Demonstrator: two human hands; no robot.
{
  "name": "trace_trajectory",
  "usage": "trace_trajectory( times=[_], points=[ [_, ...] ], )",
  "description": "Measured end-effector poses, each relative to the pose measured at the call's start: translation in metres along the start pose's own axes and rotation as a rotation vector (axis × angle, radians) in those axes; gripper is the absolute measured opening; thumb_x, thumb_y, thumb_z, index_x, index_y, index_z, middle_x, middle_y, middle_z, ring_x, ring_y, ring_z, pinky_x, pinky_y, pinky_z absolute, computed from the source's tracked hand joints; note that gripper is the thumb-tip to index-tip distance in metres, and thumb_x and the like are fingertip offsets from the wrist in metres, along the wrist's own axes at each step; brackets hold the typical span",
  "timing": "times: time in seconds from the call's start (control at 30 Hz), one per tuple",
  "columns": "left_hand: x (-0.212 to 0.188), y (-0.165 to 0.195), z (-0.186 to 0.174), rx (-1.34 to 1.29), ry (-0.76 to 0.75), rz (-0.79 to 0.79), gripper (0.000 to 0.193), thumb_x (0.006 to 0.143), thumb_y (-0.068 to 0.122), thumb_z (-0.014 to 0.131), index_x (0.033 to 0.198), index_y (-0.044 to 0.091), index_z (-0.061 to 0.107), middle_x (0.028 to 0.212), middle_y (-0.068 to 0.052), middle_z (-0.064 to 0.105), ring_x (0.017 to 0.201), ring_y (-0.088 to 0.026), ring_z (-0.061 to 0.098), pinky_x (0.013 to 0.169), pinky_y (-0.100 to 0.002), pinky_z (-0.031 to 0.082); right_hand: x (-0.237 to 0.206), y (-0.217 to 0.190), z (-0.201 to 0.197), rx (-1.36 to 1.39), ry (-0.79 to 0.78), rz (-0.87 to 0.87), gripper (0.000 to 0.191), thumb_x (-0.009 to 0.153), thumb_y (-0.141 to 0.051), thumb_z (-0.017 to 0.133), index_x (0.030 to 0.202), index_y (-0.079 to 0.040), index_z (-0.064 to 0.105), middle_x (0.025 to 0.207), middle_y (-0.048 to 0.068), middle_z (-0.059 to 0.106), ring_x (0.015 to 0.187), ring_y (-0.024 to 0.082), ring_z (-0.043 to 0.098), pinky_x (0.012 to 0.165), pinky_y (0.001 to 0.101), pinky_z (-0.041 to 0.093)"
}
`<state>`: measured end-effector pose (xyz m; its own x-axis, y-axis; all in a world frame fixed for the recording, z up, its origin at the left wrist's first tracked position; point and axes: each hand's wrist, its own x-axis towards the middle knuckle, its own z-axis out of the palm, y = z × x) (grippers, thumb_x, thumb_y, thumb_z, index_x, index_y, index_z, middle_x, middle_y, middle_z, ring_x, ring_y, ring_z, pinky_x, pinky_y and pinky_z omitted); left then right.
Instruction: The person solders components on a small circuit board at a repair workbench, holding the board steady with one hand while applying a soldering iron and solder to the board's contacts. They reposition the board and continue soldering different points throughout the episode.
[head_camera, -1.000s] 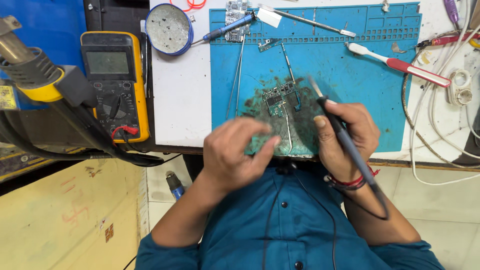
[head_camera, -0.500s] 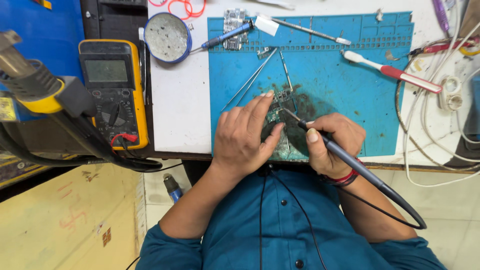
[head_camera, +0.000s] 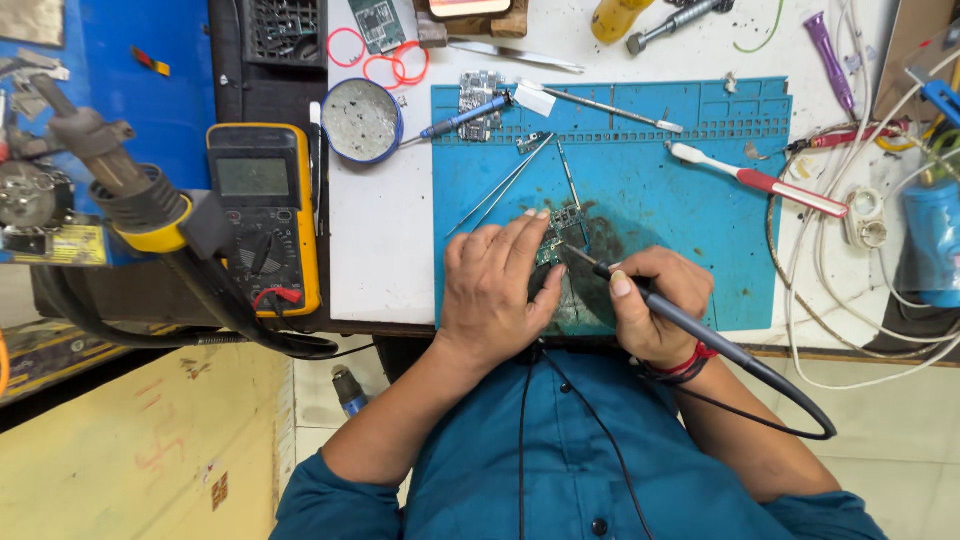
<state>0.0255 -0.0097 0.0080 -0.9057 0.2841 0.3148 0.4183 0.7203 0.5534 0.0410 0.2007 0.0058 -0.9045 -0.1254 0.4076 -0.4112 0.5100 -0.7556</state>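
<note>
Left hand (head_camera: 497, 290) lies flat, fingers spread, pressing a small circuit board (head_camera: 562, 232) onto the blue mat (head_camera: 690, 220). Right hand (head_camera: 655, 305) grips a soldering iron (head_camera: 690, 325), tip on the board. Tweezers (head_camera: 500, 188) just beyond the left fingers; yellow multimeter (head_camera: 262, 215) far left on the worktop (head_camera: 380, 250).

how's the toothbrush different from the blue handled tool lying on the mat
The toothbrush is red and white with a bristle head; the blue handled tool has a thin metal shaft. The toothbrush lies at the blue mat's right edge, the blue handled tool at its top left corner. Both lie flat, untouched by either hand.
</note>
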Motion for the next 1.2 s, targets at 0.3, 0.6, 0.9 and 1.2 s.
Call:
trace_trajectory(
  times=[0.3,0.6,0.9,1.2],
  points=[
    [0.003,-0.002,-0.001,-0.034,-0.016,-0.001,0.054,0.090,0.028,0.077,0.135,0.001,0.060,0.132,-0.011,0.067,0.114,-0.027,0.060,0.103,-0.042,0.040,0.007,-0.002,0.003,-0.048,-0.008,0.027,0.011,0.093,-0.009,0.069,0.086,-0.002,0.064,0.071,0.010,0.061,0.059,0.023,0.058,0.058,0.0332,0.043],
    [0.010,-0.009,-0.010,-0.056,-0.077,0.055,0.056,0.090,0.030,0.077,0.136,0.003,0.059,0.130,-0.010,0.066,0.117,-0.027,0.059,0.116,-0.050,0.034,0.014,-0.007,0.002,-0.048,-0.007,0.039,0.009,0.091,-0.007,0.069,0.085,-0.002,0.063,0.070,0.009,0.062,0.059,0.024,0.059,0.058,0.0338,0.044],
    [0.002,-0.012,-0.004,-0.097,-0.040,0.048,0.057,0.091,0.030,0.078,0.137,0.003,0.058,0.127,-0.010,0.067,0.115,-0.028,0.058,0.114,-0.050,0.037,0.006,-0.003,0.001,-0.036,-0.040,-0.034,0.009,0.093,-0.006,0.069,0.088,-0.002,0.063,0.073,0.011,0.064,0.061,0.025,0.060,0.059,0.0344,0.045],
    [0.003,-0.011,-0.006,-0.110,-0.026,0.058,0.055,0.090,0.029,0.079,0.135,0.004,0.058,0.125,-0.009,0.069,0.112,-0.027,0.059,0.113,-0.048,0.037,0.008,-0.003,0.002,-0.002,-0.063,-0.043,0.010,0.095,-0.007,0.069,0.089,-0.002,0.063,0.077,0.010,0.065,0.064,0.024,0.062,0.061,0.0335,0.047]
  ],
)
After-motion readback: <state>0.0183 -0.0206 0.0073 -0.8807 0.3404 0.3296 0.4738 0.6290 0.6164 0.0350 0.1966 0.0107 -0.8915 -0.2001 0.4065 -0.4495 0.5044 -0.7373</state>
